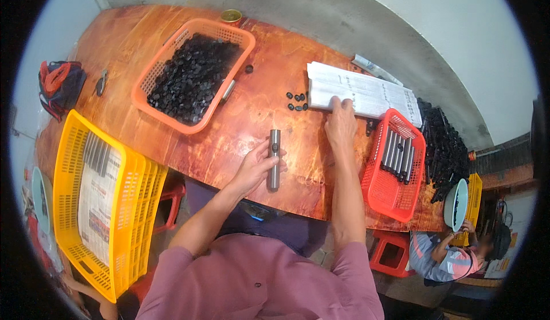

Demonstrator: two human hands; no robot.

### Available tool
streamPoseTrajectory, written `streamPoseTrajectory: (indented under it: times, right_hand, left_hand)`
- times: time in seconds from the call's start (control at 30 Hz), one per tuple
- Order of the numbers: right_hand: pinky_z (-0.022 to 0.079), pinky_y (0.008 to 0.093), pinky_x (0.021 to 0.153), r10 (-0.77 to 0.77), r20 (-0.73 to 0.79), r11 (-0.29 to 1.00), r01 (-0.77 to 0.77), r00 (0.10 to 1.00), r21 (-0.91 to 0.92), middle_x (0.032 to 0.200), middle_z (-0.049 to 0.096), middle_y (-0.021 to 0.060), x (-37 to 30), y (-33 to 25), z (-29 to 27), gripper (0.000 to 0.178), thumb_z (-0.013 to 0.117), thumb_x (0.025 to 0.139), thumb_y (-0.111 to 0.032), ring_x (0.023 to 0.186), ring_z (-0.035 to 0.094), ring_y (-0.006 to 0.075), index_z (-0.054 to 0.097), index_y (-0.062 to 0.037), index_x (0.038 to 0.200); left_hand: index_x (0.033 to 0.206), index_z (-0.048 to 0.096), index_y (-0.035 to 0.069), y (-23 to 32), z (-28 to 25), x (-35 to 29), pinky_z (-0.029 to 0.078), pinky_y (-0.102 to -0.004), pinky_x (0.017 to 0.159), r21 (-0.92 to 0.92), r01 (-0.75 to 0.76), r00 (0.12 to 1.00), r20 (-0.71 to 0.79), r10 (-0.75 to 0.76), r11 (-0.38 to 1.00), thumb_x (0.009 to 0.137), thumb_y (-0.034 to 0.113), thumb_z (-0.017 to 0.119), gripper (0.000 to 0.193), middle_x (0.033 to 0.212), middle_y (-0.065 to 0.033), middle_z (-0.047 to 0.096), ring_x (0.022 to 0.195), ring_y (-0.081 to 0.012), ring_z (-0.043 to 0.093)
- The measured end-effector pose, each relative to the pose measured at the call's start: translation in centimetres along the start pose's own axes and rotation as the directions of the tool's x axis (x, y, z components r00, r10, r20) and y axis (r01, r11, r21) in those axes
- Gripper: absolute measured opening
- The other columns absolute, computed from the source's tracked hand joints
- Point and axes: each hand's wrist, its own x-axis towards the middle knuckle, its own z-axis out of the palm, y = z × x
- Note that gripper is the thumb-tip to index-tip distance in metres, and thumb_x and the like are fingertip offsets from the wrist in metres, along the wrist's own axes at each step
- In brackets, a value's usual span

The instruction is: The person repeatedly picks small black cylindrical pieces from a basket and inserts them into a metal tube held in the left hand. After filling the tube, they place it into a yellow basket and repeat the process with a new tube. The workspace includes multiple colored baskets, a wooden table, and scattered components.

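My left hand [256, 166] is closed around a silver-grey metal tube [274, 174], which stands out upright from the fingers over the table. A small black oval piece [275, 147] sits on the tube's side, close to my fingertips. My right hand [342, 122] reaches forward to the near edge of a stack of white paper [366, 93]. Two of its fingers lie apart on the paper, and no object shows in them. Left of the paper, several loose black oval pieces [297, 97] are laid out on the tabletop.
An orange basket [140, 99] full of black pieces stands at the far left. A red basket [395, 199] with several metal tubes is at the right, beside a heap of black parts [444, 142]. Stacked yellow crates [123, 217] stand at the left. Another person [452, 251] works at the right.
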Motion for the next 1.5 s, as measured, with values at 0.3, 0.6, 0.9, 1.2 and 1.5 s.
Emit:
streamPoseTrajectory:
  times: [0.3,0.6,0.9,1.2,1.5]
  right_hand:
    - [0.054,0.0539,0.083,0.129,0.035,0.974,-0.133,0.991,0.183,0.11,0.066,0.0214,6.7,4.5,1.3,0.015,0.059,0.092,-0.011,0.102,0.068,0.0405,0.066,-0.0044,0.104]
    - [0.057,0.0545,0.083,0.116,0.091,0.986,-0.103,0.989,-0.131,0.093,0.073,0.0196,7.4,3.9,-0.5,0.017,0.06,0.087,-0.004,0.089,0.072,0.0425,0.075,-0.0042,0.093]
    - [0.057,0.0525,0.078,0.007,-0.168,1.0,-0.011,0.986,-0.025,0.104,0.063,0.0192,11.9,3.5,1.0,0.016,0.06,0.089,-0.006,0.092,0.068,0.0435,0.07,-0.0048,0.101]
    - [0.054,0.0515,0.085,-0.147,-0.025,0.945,0.148,0.989,0.291,0.108,0.067,0.0221,8.9,1.4,4.3,0.022,0.059,0.089,-0.003,0.094,0.068,0.0448,0.07,-0.0018,0.107]
    - [0.049,0.0462,0.098,-0.238,0.328,0.855,0.037,0.914,0.518,0.114,0.063,0.0218,5.0,-3.8,4.1,0.029,0.062,0.096,-0.025,0.113,0.06,0.0396,0.073,-0.004,0.114]
  left_hand:
    - [0.149,0.039,-0.001,-0.1,-0.4,-0.1,0.059,-0.0385,0.093,-0.035,-0.011,0.999,0.05,0.013,0.999,0.099,0.007,0.065,0.057,0.123,-0.0146,0.062,0.102,-0.0216,0.067]
    - [0.151,0.038,0.002,-0.2,-0.8,0.0,0.058,-0.0379,0.094,-0.048,0.02,0.998,0.068,-0.017,0.999,0.1,0.006,0.063,0.057,0.124,-0.0141,0.062,0.104,-0.0217,0.068]
    - [0.152,0.036,0.001,0.2,-0.6,0.2,0.057,-0.0381,0.093,-0.042,0.032,0.997,0.075,-0.029,0.999,0.101,0.006,0.06,0.056,0.125,-0.0153,0.061,0.104,-0.0225,0.067]
    - [0.151,0.037,0.0,0.2,-0.6,0.2,0.057,-0.0371,0.093,-0.034,0.041,0.996,0.08,-0.038,0.999,0.102,0.006,0.059,0.054,0.124,-0.0148,0.062,0.104,-0.0219,0.067]
    - [0.147,0.04,0.002,0.2,-0.9,0.4,0.057,-0.0372,0.093,-0.027,0.036,0.994,0.104,-0.033,0.999,0.102,0.009,0.061,0.05,0.124,-0.0125,0.062,0.103,-0.0206,0.067]
